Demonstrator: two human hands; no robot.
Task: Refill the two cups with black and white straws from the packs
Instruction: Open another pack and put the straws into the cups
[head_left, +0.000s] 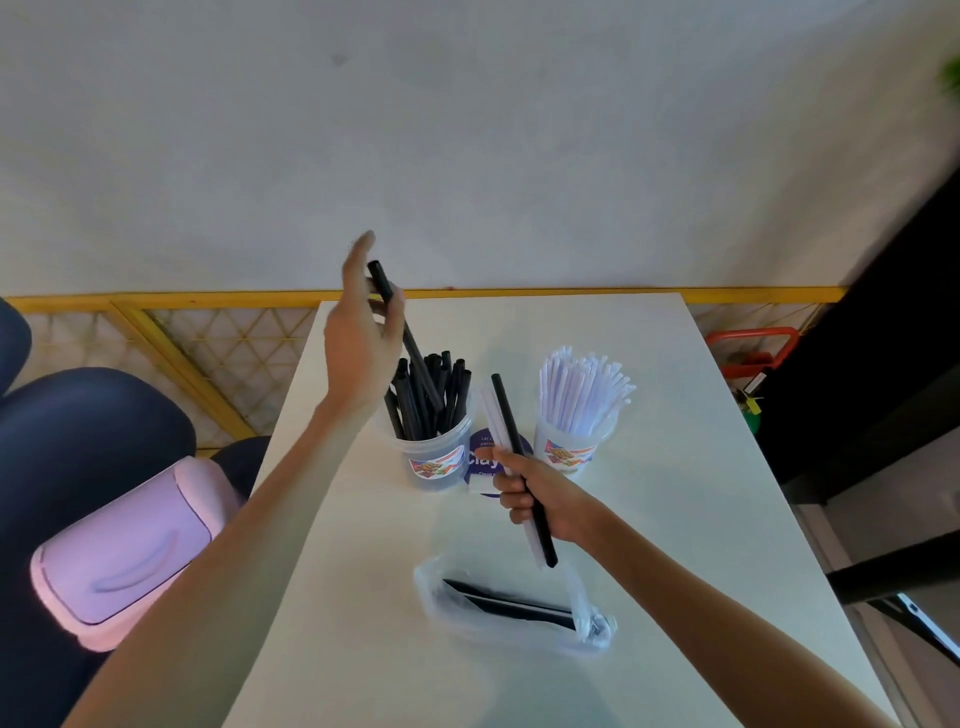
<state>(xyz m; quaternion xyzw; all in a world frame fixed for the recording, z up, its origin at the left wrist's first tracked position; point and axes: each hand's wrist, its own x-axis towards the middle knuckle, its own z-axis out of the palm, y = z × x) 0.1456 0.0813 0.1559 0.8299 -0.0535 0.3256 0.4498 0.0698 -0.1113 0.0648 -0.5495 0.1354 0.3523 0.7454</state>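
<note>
Two clear plastic cups stand mid-table. The left cup (435, 462) holds several black straws, the right cup (566, 447) several white straws (584, 387). My left hand (358, 332) is raised above the left cup and pinches one black straw (400, 332) whose lower end points into that cup. My right hand (535, 493), between and in front of the cups, grips a small bunch: one black straw (511, 431) and a few white ones. A clear plastic pack (509, 608) with a few black straws lies flat nearer to me.
The white table (675, 519) is narrow, its edges close on both sides. A pink swing-lid bin (130, 551) stands at the left, dark furniture (883, 364) at the right. A purple round sticker (485, 457) lies between the cups.
</note>
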